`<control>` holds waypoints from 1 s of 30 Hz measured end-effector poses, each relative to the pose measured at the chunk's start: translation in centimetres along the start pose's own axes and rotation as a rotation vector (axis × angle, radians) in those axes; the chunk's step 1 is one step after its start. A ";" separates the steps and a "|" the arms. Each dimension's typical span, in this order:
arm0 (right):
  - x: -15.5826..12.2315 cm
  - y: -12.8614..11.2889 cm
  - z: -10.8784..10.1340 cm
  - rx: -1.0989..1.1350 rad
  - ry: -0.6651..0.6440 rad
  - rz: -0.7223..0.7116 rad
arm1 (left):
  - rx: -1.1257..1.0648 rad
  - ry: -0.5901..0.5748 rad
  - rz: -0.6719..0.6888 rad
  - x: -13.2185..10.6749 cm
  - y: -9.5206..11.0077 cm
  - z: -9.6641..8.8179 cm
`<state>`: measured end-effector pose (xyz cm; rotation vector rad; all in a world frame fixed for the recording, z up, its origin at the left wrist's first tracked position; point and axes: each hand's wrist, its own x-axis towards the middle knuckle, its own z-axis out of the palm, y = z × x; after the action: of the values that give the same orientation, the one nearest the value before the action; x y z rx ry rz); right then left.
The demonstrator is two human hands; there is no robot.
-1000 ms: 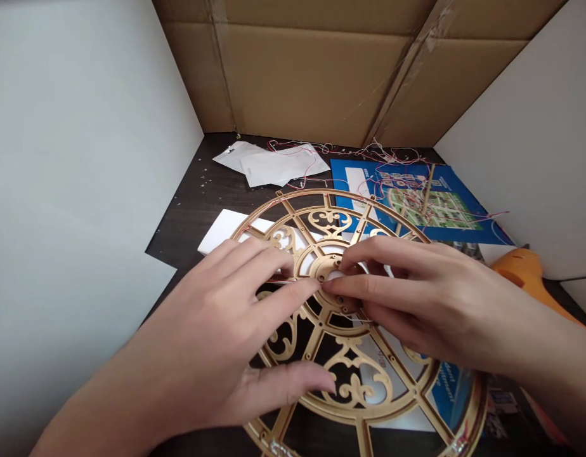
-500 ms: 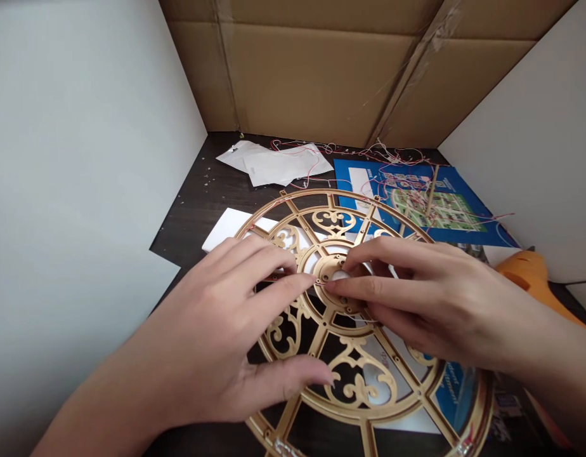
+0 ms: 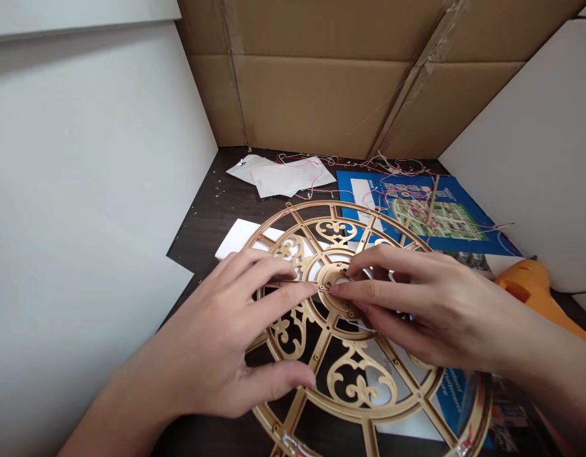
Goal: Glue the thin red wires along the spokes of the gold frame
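Observation:
A gold-coloured openwork wheel (image 3: 364, 416) with scroll ornaments lies in front of me, its round hub (image 3: 334, 276) between my hands. My left hand (image 3: 226, 324) rests over the wheel's left side, index fingertip pressed on a spoke beside the hub, thumb stretched apart. A thin reddish wire (image 3: 322, 289) runs by that fingertip towards the hub. My right hand (image 3: 416, 298) reaches in from the right, fingers bent and closed on the wire at the hub; its thumb tip is partly hidden. A thin white wire (image 3: 362, 325) curves below the hub.
White packets (image 3: 293, 176) lie at the back. Tangled red and white wires (image 3: 411, 200) spread over a blue printed sheet (image 3: 468, 209) with a thin stick. An orange tool (image 3: 524, 279) lies at right. White panels (image 3: 97, 158) and cardboard (image 3: 316, 101) enclose the table.
The view has tilted up slightly, so the scene sits a little lower. My left thumb has drawn back slightly to the left; both hands stay at the hub.

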<state>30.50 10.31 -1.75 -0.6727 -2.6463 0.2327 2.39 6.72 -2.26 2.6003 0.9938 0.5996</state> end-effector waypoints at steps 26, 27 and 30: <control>0.6 -0.5 0.1 -0.042 -0.053 -0.024 | -0.021 0.015 -0.018 1.8 0.6 0.2; 0.6 -0.5 0.1 -0.031 -0.061 -0.014 | -0.029 0.008 -0.024 1.8 0.6 0.1; 0.6 -0.6 0.0 -0.010 -0.069 0.002 | -0.037 -0.001 -0.034 2.0 0.6 -0.1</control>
<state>29.74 10.09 -1.38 -0.6820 -2.7144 0.2476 4.04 7.61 -1.40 2.5462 1.0151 0.6023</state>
